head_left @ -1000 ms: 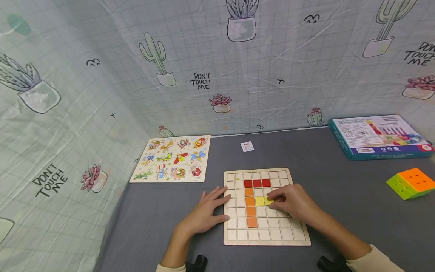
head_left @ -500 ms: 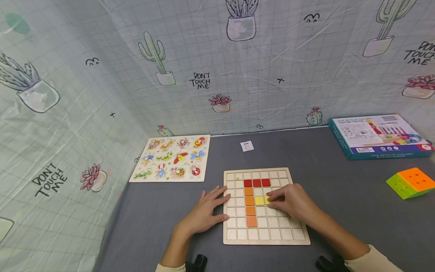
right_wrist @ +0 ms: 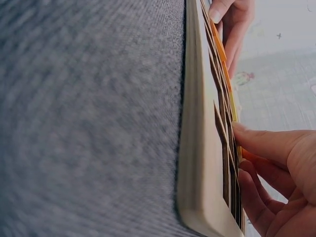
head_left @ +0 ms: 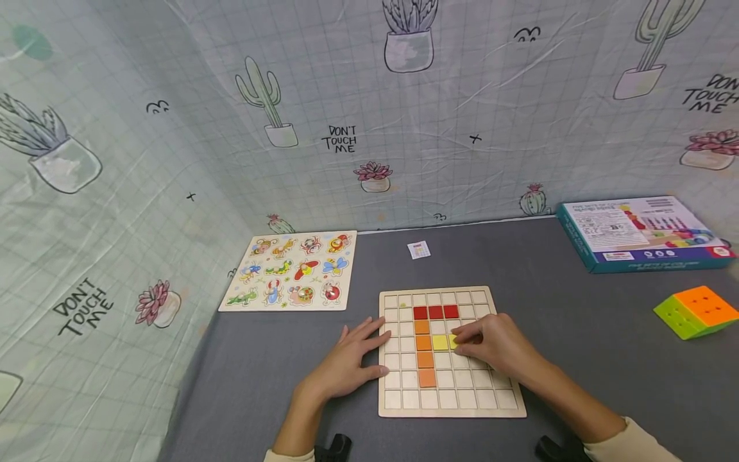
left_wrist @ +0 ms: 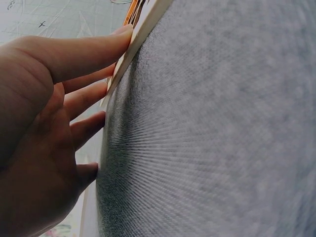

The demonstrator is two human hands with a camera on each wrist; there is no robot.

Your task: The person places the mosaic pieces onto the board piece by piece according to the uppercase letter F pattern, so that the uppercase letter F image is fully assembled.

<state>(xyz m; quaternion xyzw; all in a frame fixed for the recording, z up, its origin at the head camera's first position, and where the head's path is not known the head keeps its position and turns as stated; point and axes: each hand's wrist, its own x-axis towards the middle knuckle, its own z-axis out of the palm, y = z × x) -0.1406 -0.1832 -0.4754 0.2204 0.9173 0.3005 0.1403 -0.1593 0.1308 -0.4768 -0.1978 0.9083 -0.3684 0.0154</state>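
Observation:
A wooden grid board (head_left: 398, 399) lies flat on the grey table. In its cells sit a row of red tiles (head_left: 435, 312), a column of orange tiles (head_left: 424, 359) below, and a yellow tile (head_left: 440, 342) beside that column. My right hand (head_left: 499, 343) pinches a second yellow tile (head_left: 453, 342) with thumb and fingers, over the cell to the right; the fingers cover most of it. My left hand (head_left: 346, 362) rests at the board's left edge, fingers spread and fairly straight. Close up in the left wrist view, the left thumb (left_wrist: 94, 54) touches the board's edge.
An insect picture board (head_left: 288, 271) lies at the back left. A small printed card (head_left: 419, 249) is behind the grid board. To the right are a flat teal box (head_left: 646, 234) and an orange and green puzzle cube (head_left: 695, 312). A patterned cloth (head_left: 439, 167) hangs behind the table.

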